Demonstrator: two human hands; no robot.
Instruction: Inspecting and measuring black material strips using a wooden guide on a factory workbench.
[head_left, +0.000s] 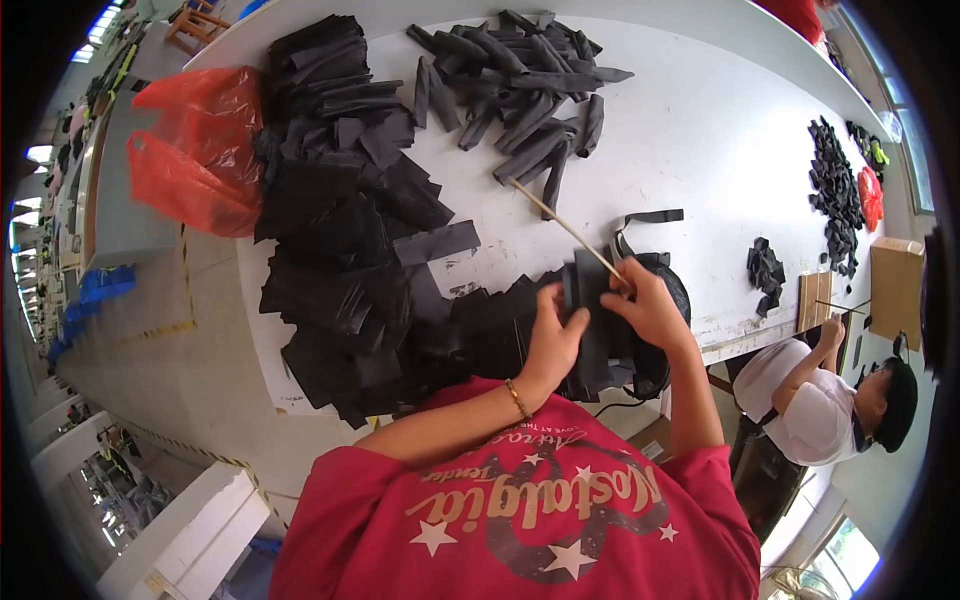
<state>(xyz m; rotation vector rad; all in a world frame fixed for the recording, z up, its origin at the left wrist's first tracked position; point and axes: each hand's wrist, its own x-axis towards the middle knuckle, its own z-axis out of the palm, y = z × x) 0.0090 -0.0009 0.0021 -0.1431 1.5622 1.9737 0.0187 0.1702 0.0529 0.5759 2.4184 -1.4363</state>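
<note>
Reads as a workshop, more exactly a production floor; note long white worktop (715,140) loaded with batches of black flat pieces (320,280) and black rolled pieces (515,60); note co-worker (815,405) in white doing handwork at right; see also second white worktop (205,525) at lower left and striped tape (165,330) across floor (215,375)
</note>
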